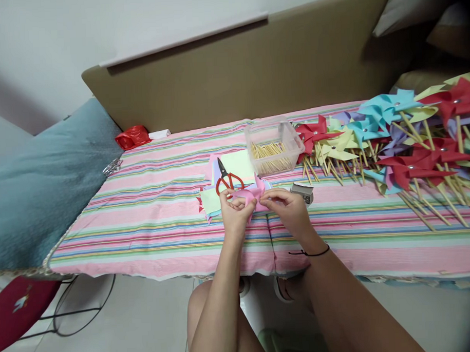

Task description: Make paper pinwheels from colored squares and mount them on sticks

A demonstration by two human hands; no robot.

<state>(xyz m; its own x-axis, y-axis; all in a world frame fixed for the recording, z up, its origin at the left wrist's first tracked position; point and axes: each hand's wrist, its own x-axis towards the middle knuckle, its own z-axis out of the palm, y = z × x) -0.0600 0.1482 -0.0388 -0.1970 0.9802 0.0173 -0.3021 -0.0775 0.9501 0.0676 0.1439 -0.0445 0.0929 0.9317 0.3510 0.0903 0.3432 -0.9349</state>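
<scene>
A pink paper pinwheel with folded blades is held between my two hands above the striped cloth. My left hand is closed on its left side, thumb pressed to the paper. My right hand pinches at the right side of the pinwheel; whether something small sits between those fingertips cannot be made out. Just behind my left hand lie scissors with red handles, on a pile of coloured paper sheets. A small grey box stands right of my right hand.
A clear plastic box holds many wooden sticks. Finished pinwheels on sticks crowd the right side of the striped cloth. At the far left are a red plastic bag and a blue cushion. A red stool stands below.
</scene>
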